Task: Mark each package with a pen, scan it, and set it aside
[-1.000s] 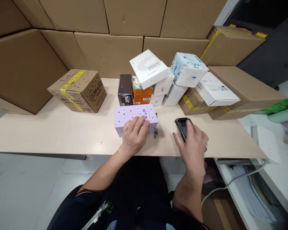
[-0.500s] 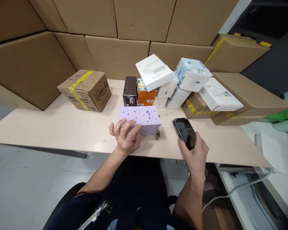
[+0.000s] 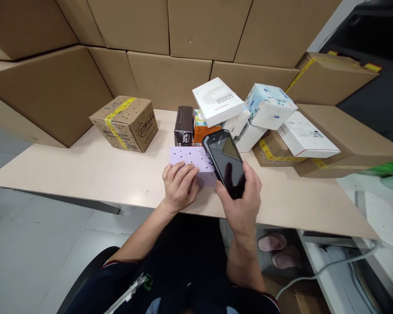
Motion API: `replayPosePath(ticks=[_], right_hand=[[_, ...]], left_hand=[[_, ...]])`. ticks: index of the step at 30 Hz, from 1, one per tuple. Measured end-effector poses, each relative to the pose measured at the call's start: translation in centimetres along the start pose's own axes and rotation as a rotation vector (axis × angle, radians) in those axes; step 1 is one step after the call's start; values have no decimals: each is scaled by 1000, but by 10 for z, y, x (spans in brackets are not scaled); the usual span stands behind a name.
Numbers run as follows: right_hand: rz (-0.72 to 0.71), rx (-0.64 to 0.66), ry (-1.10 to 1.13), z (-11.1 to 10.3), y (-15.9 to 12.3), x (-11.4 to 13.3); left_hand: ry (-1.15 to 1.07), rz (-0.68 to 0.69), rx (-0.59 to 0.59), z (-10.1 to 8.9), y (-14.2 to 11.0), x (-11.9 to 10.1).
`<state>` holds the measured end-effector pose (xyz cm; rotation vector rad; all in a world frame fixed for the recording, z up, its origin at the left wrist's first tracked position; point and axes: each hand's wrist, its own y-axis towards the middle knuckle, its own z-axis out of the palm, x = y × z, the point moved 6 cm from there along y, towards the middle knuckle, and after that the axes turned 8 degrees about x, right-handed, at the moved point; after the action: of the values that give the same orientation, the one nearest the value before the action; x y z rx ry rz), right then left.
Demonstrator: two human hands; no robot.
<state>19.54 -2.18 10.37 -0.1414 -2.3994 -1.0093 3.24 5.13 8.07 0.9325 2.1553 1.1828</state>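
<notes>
A lilac box (image 3: pixel 191 158) with small dark marks lies on the table in front of me. My left hand (image 3: pixel 181 187) grips its near left side, fingers curled over the top edge and the thumb at the front face. In my right hand (image 3: pixel 244 205) is a black smartphone (image 3: pixel 225 159), held by its lower sides with the dark screen towards me. The phone is raised and covers the right end of the lilac box. Just behind the box stand a dark brown box (image 3: pixel 184 124) and an orange box (image 3: pixel 205 131).
A taped brown carton (image 3: pixel 126 124) stands at the left of the table (image 3: pixel 118 174). To the right are piled a white power bank box (image 3: pixel 218 100), a tissue pack (image 3: pixel 270 107), a flat white box (image 3: pixel 309 135) and brown cartons. Large cardboard boxes (image 3: pixel 170 80) wall the back.
My right hand has lifted the phone off the table and brought it left, over the lilac box's right end. My left hand's fingers have closed more on the box.
</notes>
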Motion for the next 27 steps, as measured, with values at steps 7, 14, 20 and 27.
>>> replayPosePath(ticks=[7,14,20,27], right_hand=[[-24,76,-35,21,2,11],[-34,114,-45,22,1,13],[-42,110,-41,22,1,13],[-43,100,-49,22,1,12]], left_hand=[[8,-16,-1,-2,2,-1],[31,-51,4,1,4,-3],[24,-60,14,0,4,-2],[8,-87,30,0,5,-2]])
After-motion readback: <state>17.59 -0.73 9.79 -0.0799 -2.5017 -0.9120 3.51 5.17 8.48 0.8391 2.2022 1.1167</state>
